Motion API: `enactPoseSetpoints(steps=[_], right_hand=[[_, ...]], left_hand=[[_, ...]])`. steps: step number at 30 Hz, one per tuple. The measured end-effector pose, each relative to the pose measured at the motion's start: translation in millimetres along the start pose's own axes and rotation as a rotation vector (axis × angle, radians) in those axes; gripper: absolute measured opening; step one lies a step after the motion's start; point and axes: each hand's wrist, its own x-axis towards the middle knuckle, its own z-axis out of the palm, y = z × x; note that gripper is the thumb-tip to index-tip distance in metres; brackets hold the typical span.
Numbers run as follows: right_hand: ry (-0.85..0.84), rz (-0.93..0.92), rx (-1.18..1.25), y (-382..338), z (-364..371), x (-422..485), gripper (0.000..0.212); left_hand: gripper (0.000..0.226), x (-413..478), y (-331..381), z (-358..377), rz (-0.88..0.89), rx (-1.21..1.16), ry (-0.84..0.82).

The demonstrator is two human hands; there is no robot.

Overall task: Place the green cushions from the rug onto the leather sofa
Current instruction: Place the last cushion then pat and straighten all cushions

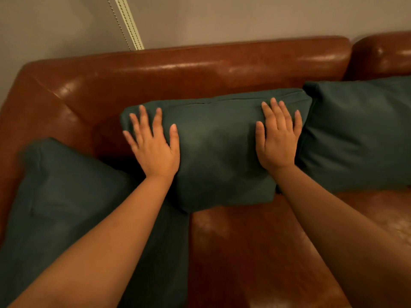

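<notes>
Both hands lie flat and wide open on the middle cushion (218, 147) and grasp nothing. The left hand (153, 150) presses its left part with straight, spread fingers. The right hand (277, 138) presses its right part with straight fingers held closer together, the thumb apart.

Behind and beneath the middle cushion is the leather sofa (178, 70), brown and glossy. Its backrest rises behind the cushion and its bare seat shows in front of it. Above the middle cushion in the view, past the backrest, is a plain grey wall (244, 16).

The middle cushion stands on the seat and leans toward the backrest, with a seam along its top edge. To its left, a second green cushion (66, 196) lies in the sofa's corner and looks blurred. Whether its right edge touches the middle cushion or passes under it, I cannot tell. To the middle cushion's right, a third green cushion (360, 134) stands against the backrest. Its left edge touches the middle cushion just beside the right hand's little finger.

The bare left forearm (100, 241) reaches up to the middle cushion across the second cushion. The bare right forearm (333, 230) reaches it over the seat.

High above and left of the middle cushion, a pale strip (129, 23) and a bead chain (117, 21) hang down the wall.
</notes>
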Motion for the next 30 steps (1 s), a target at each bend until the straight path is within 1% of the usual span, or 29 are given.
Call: enactPoseSetpoints(steps=[2, 7, 11, 15, 18, 22, 23, 26, 28, 30], right_hand=[[0.043, -0.006, 0.045, 1, 2, -25, 0.053], [0.047, -0.119, 0.091, 7, 14, -54, 0.059], [0.096, -0.195, 0.074, 21, 30, -46, 0.059], [0.145, -0.221, 0.066, 22, 50, -29, 0.059], [0.165, -0.221, 0.072, 22, 56, -24, 0.059], [0.159, -0.202, 0.096, 23, 40, -43, 0.057], [0.161, -0.186, 0.118, 22, 35, -51, 0.057], [0.149, -0.116, 0.175, 22, 32, -80, 0.059], [0.129, -0.077, 0.198, 20, 38, -89, 0.062], [0.129, -0.058, 0.207, 18, 46, -86, 0.064]], left_hand=[[0.058, -22, 2, 0, -0.079, -0.038, 0.040], [0.061, -68, 8, 24, -0.010, -0.119, 0.080], [0.060, -60, 13, 49, -0.005, -0.193, 0.204], [0.059, -41, 16, 72, -0.004, -0.208, 0.307], [0.059, -37, 17, 74, -0.013, -0.196, 0.302], [0.060, -55, 11, 56, 0.003, -0.203, 0.297], [0.063, -62, 10, 52, -0.031, -0.231, 0.308], [0.073, -85, 9, 50, -0.207, -0.343, 0.303], [0.077, -92, 10, 57, -0.248, -0.378, 0.240], [0.078, -90, 11, 66, -0.246, -0.371, 0.209]])
